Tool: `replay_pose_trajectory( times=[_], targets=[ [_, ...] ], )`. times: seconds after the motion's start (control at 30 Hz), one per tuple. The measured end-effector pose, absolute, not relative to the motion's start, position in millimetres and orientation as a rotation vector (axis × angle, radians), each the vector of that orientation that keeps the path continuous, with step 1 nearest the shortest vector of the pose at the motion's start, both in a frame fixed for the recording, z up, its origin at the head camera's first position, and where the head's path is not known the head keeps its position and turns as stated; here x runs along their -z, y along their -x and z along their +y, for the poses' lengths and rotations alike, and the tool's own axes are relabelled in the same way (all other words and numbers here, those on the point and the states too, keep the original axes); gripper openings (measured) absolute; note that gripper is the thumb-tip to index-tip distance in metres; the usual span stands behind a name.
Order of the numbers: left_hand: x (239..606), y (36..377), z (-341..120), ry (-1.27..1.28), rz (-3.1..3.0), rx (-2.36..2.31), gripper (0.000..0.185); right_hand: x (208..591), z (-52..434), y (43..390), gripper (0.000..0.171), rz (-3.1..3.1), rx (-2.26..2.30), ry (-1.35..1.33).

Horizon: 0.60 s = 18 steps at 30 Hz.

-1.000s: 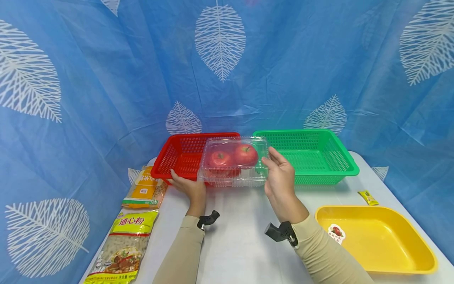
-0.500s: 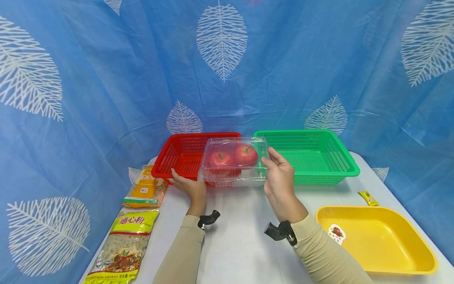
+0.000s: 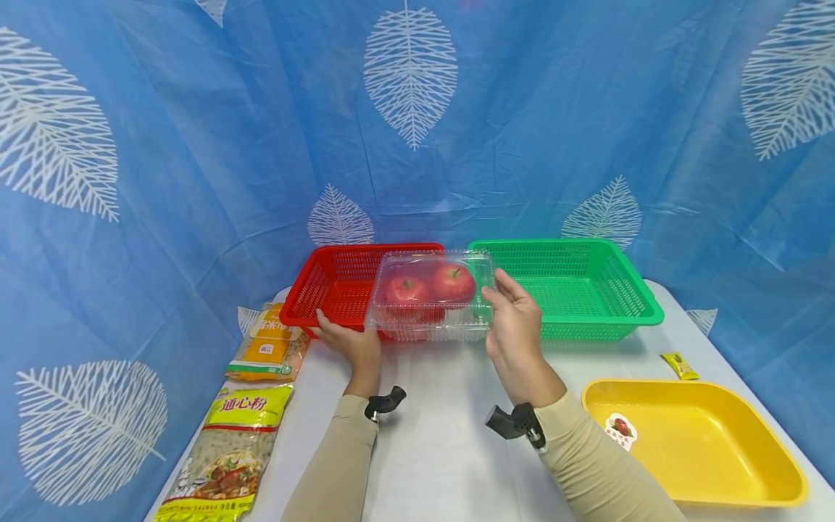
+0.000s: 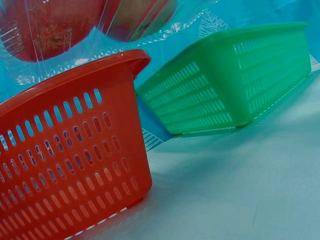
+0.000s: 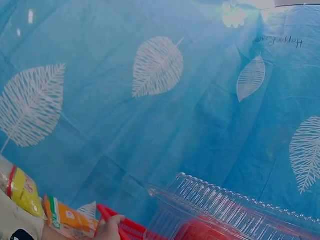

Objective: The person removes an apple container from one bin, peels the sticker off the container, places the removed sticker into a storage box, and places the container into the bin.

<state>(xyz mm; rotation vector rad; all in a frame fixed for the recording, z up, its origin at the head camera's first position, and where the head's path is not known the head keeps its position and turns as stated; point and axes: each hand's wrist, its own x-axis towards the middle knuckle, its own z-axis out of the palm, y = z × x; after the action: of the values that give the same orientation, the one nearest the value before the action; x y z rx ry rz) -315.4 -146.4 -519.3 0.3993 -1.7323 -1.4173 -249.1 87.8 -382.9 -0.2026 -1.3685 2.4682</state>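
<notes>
A clear plastic clamshell box (image 3: 430, 297) with two red apples (image 3: 430, 284) inside is held in the air over the front edge of the red basket (image 3: 326, 286). My left hand (image 3: 349, 341) grips its left end from below and my right hand (image 3: 512, 315) grips its right end. The left wrist view shows the box (image 4: 75, 35) from underneath, above the red basket's (image 4: 65, 165) rim. In the right wrist view the ridged box lid (image 5: 225, 210) fills the bottom, with the left hand's fingers (image 5: 107, 225) at the far end.
A green basket (image 3: 574, 286) stands right of the red one. A yellow tray (image 3: 698, 438) sits front right, with a small yellow sachet (image 3: 678, 365) behind it. Two food packets (image 3: 267, 344) (image 3: 228, 453) lie along the table's left edge. Blue leaf-print cloth hangs all around.
The box and both hands have stayed nearly still; the view has only drifted slightly.
</notes>
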Motion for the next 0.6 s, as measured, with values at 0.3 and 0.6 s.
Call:
replay_pose_trajectory(
  times=[0.3, 0.6],
  targets=[
    [517.8, 313.8, -145.8, -0.409, -1.746, 1.430, 0.105, 382.9, 87.0, 251.1, 0.052, -1.360, -2.472, 0.199],
    [518.0, 313.9, -146.1, -0.387, -1.748, 1.415, 0.104, 383.6, 87.0, 254.0, 0.052, -1.352, -2.475, 0.203]
  ],
)
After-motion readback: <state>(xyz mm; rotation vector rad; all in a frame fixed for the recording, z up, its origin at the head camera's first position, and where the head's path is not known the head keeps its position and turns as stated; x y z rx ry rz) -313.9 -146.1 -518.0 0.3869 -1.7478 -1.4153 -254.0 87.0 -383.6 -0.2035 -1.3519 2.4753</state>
